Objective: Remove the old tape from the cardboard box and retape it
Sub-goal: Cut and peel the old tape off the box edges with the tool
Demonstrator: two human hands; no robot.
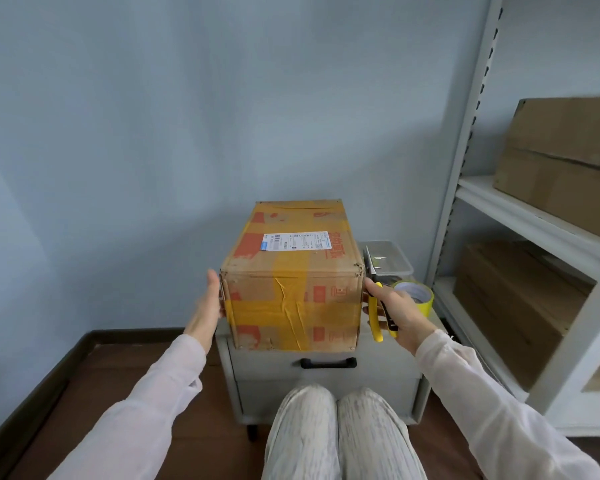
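Now steady the cardboard box (291, 268) on the grey cabinet (326, 381): your left hand (207, 303) presses flat, fingers (212, 282) straight, on its left side, while your right hand (397, 315) grips the yellow-handled cutter (373, 317) at its right edge. Slice only the old tape (286, 306), shallowly, blade away from fingers.

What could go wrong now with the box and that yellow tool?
1. The right hand grips the yellow-handled tool close beside the cardboard box; if the box shifts, the tool might slip and nick a finger.
2. The tape roll and clear container sit right next to the box on the small cabinet; turning the box, with the left hand flat on its other side, could knock them off.
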